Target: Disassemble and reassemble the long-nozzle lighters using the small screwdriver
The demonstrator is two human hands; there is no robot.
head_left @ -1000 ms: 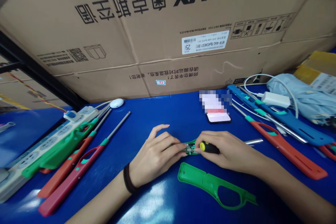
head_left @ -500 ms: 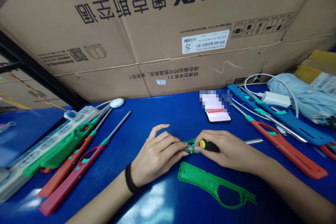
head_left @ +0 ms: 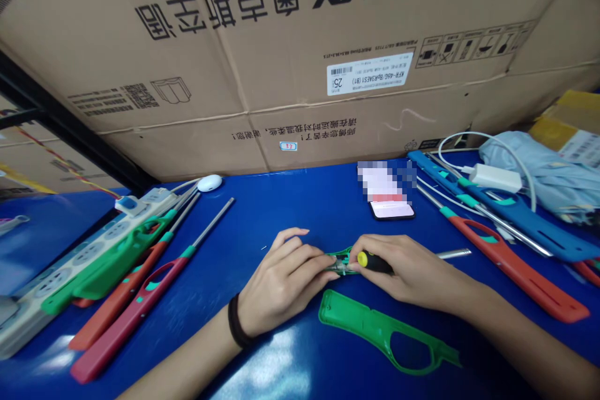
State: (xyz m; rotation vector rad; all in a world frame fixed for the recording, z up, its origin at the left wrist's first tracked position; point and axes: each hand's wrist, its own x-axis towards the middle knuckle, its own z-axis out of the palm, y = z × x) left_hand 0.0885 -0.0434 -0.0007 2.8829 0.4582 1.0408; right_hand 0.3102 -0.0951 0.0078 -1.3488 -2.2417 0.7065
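A green lighter body point(head_left: 345, 252) with its inner parts exposed lies between my hands, its metal tube point(head_left: 454, 254) sticking out to the right past my right hand. My left hand point(head_left: 285, 281) grips the body's left part with thumb and fingertips. In my right hand point(head_left: 403, 269) is a screwdriver with a black and yellow handle point(head_left: 375, 261); the fingertips also meet the lighter body. The screwdriver's tip is hidden. Just below, a loose green shell half point(head_left: 360, 323) lies on the blue table point(head_left: 262, 206), inner side up.
Green, orange and red lighters point(head_left: 135, 319) lie at the left beside a white power strip point(head_left: 87, 253). A phone point(head_left: 392, 207) lies behind my right hand. Blue and orange lighters point(head_left: 520, 269), a white charger point(head_left: 497, 177) and light blue cloth point(head_left: 534, 165) are at the right. A large cardboard box point(head_left: 281, 75) stands behind.
My left hand has shifted very slightly down and its raised finger has lowered a little. The holds on the lighter body and the screwdriver look the same.
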